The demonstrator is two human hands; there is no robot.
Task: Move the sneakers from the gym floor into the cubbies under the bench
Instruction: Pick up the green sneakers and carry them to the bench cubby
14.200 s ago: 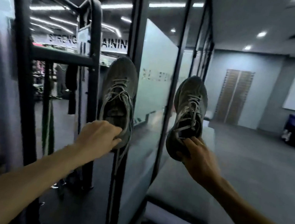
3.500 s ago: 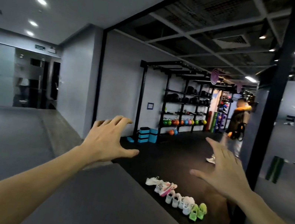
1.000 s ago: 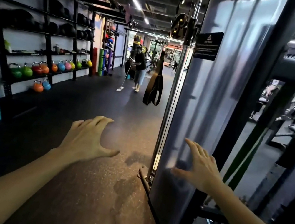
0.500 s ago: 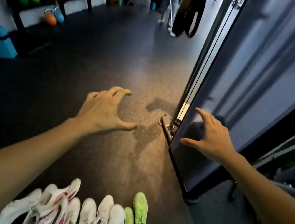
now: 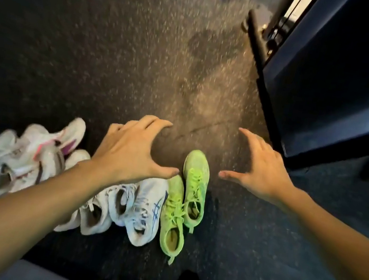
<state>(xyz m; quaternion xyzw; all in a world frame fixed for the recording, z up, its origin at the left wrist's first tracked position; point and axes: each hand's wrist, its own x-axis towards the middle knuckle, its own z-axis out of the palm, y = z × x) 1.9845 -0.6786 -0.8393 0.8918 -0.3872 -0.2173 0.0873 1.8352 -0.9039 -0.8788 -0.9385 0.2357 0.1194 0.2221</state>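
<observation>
The view has dropped from the gym aisle to the row of sneakers, so another pick-up looks about to start. On the dark speckled rubber floor (image 5: 126,44) lie white pairs and neon-green knit sneakers (image 5: 184,203). Above them, left hand (image 5: 131,153) and right hand (image 5: 258,172) hover, fingers spread, holding nothing.

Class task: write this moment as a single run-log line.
stage: reaching | left hand: open, empty | right hand: open, empty | green sneakers: on floor, row's right end | white sneakers: untouched
</observation>
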